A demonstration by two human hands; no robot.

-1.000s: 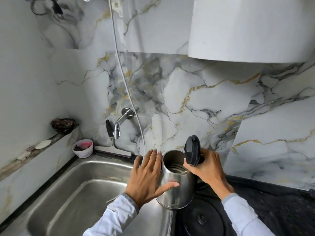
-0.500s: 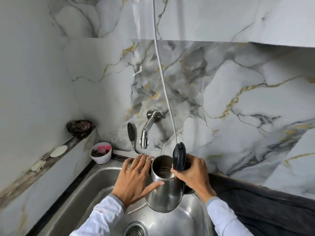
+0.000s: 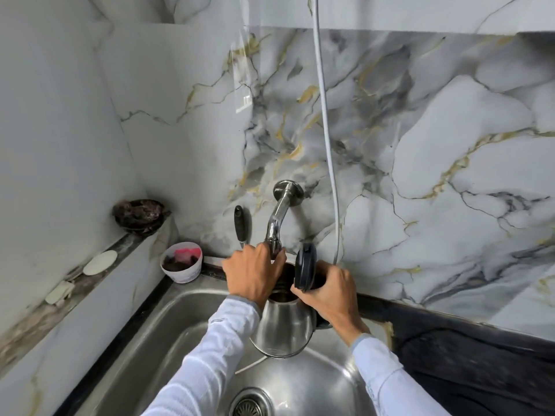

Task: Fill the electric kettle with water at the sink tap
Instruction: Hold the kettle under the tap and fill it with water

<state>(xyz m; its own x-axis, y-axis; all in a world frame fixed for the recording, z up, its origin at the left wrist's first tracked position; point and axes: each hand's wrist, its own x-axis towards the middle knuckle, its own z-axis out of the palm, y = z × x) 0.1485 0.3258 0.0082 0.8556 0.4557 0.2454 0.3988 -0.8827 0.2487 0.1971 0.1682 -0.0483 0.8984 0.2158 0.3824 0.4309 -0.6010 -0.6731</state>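
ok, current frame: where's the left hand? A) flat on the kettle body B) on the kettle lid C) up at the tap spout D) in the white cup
C: the left hand is up at the lower end of the tap, fingers closed around it, just above the open mouth of the kettle, which the right hand holds by the handle side over the sink.

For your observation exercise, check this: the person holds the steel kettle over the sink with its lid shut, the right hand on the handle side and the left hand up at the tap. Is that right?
One detail is wrong: the lid is open, standing upright above the kettle mouth, as the head view shows. The rest holds: the kettle hangs over the sink, the right hand on its handle side, the left hand at the tap.
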